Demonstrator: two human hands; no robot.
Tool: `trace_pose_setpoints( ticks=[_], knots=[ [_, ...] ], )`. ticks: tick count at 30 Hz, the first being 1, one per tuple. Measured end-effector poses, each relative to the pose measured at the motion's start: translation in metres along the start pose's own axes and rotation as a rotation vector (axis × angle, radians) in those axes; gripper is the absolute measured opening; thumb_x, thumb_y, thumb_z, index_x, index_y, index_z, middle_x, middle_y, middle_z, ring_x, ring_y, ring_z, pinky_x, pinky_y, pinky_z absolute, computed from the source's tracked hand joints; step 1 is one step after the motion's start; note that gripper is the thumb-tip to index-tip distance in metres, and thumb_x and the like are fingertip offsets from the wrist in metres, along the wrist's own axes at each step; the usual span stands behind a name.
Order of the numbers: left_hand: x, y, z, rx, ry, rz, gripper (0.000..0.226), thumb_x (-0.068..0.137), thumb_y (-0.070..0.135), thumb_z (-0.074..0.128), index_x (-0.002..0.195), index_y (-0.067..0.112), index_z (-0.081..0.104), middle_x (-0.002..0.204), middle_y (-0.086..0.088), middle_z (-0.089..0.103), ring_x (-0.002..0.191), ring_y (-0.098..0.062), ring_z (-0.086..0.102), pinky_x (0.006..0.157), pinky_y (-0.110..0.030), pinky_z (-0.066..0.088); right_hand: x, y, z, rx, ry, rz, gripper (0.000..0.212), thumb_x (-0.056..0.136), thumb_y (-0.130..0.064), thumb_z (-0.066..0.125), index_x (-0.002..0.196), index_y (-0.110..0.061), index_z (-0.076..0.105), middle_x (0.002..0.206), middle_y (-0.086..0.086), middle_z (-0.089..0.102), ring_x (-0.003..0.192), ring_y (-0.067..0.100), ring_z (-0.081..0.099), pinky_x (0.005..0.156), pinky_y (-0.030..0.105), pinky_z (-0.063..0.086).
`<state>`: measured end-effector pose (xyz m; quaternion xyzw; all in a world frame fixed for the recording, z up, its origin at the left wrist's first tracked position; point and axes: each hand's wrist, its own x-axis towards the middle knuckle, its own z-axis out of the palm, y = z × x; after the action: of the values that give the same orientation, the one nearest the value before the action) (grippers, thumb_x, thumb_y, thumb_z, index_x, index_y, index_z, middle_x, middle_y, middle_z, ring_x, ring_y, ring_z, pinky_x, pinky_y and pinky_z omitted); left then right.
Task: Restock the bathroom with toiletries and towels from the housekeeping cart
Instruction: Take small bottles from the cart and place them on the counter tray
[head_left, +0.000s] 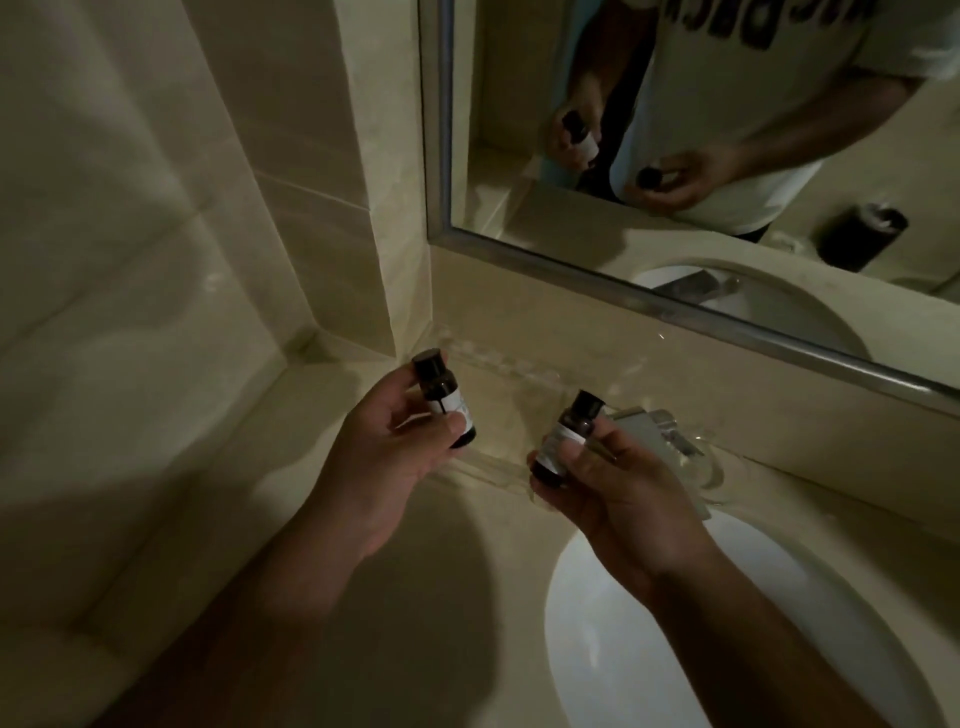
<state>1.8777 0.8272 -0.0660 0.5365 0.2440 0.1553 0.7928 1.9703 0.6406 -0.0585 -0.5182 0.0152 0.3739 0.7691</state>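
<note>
Dim bathroom: a beige stone counter (467, 545) holds a white sink (597, 623), with a metal faucet (649, 431) at its back edge and a metal-framed mirror (675, 306) on the wall above.

Centre: 2 small dark bottles with dark caps and pale labels are held in the air over the counter, apart from each other. Neither is set down.
- **Left:** the left hand (384, 467) pinches the left bottle (444, 397) between the thumb and curled fingers. Its cap tilts up and toward the wall.
- **Right:** the right hand (618, 499) grips the right bottle (563, 441) with its fingers clamped round the lower body, in front of the faucet.

Just beyond both bottles, under the mirror, a clear tray (467, 358) lies on the counter. It is the likely resting place for them.

Progress, as judged: the toiletries have reached the bathroom but are not yet placed, so this step is part done. No towels and no housekeeping cart are in view, so that share of the work cannot be assessed.

Containers:
- **Bottles:** both are capped, and their dark walls hide the fill level.
- **Tray:** its contents, if any, cannot be made out in the low light.
- **Sink:** it shows only its white wall.
- **Mirror reflection:** a dark cylinder (862, 234) stands further along the counter. Its purpose is unclear.
</note>
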Motion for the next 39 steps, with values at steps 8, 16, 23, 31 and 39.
trace_pose_setpoints(
  ticks=[8, 16, 23, 31, 39],
  knots=[
    [0.069, -0.033, -0.010, 0.357, 0.187, -0.003, 0.030, 0.082, 0.016, 0.079, 0.109, 0.028, 0.070, 0.099, 0.008, 0.076, 0.095, -0.005, 0.071, 0.085, -0.027, 0.053, 0.056, 0.006, -0.016, -0.123, 0.125, 0.057, 0.047, 0.081, -0.016, 0.068, 0.127, -0.005, 0.062, 0.123, 0.014, 0.069, 0.116, 0.031, 0.065, 0.103, 0.043, 0.049],
    [0.136, -0.059, -0.008, 0.483, 0.250, -0.011, 0.036, 0.080, 0.022, 0.082, 0.112, 0.030, 0.067, 0.102, 0.012, 0.073, 0.093, 0.002, 0.068, 0.084, -0.024, 0.054, 0.101, 0.008, -0.021, -0.328, 0.142, 0.035, 0.026, 0.092, -0.005, 0.065, 0.116, -0.013, 0.068, 0.108, 0.005, 0.076, 0.101, 0.020, 0.072, 0.099, 0.042, 0.054],
    [0.178, -0.073, 0.001, 0.691, 0.284, 0.101, 0.039, 0.082, 0.025, 0.081, 0.117, 0.029, 0.066, 0.105, 0.018, 0.068, 0.095, 0.008, 0.061, 0.072, -0.005, 0.042, 0.128, 0.025, -0.025, -0.527, 0.241, -0.063, 0.019, 0.089, -0.009, 0.072, 0.104, -0.020, 0.073, 0.095, -0.001, 0.077, 0.087, 0.014, 0.075, 0.092, 0.045, 0.055],
    [0.206, -0.088, 0.007, 0.808, 0.247, 0.130, 0.042, 0.084, 0.027, 0.079, 0.124, 0.026, 0.065, 0.098, 0.026, 0.058, 0.100, -0.001, 0.059, 0.080, -0.018, 0.048, 0.144, 0.035, -0.030, -0.580, 0.291, -0.158, 0.028, 0.087, -0.012, 0.073, 0.101, -0.036, 0.069, 0.091, -0.024, 0.074, 0.086, -0.005, 0.070, 0.082, 0.021, 0.052],
    [0.216, -0.097, 0.010, 0.834, 0.250, 0.139, 0.043, 0.082, 0.030, 0.081, 0.122, 0.027, 0.065, 0.111, 0.014, 0.066, 0.104, -0.008, 0.061, 0.083, -0.026, 0.046, 0.158, 0.050, -0.035, -0.622, 0.331, -0.262, 0.034, 0.087, -0.011, 0.073, 0.114, -0.032, 0.069, 0.095, -0.025, 0.072, 0.092, -0.009, 0.067, 0.071, 0.004, 0.049]
  ],
)
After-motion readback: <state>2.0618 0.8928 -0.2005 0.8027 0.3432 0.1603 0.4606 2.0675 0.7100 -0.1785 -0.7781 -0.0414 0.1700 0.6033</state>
